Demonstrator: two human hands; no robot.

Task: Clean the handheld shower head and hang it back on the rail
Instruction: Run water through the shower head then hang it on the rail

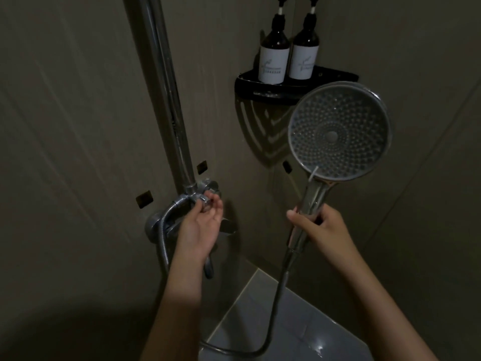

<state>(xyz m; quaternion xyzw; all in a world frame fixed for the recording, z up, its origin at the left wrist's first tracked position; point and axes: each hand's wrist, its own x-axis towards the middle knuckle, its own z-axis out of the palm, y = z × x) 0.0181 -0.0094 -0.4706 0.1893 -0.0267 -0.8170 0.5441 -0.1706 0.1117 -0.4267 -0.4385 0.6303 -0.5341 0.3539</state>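
Note:
The handheld shower head (338,131) is a round chrome disc with a nozzle face turned toward me, held upright at the right. My right hand (322,227) is shut around its handle. Its metal hose (273,308) loops down and left over the floor. My left hand (201,225) reaches the chrome mixer valve (200,196) on the wall, fingers pinching a small knob at the foot of the chrome rail (166,82). The rail runs up the wall out of the top of the view; no holder is visible on it.
A black corner shelf (265,93) above the shower head carries two dark pump bottles (273,56) with white labels. The walls are dark tiles meeting in a corner behind the shower head. A second hose (162,243) hangs below the valve. Pale wet floor tiles (299,321) lie below.

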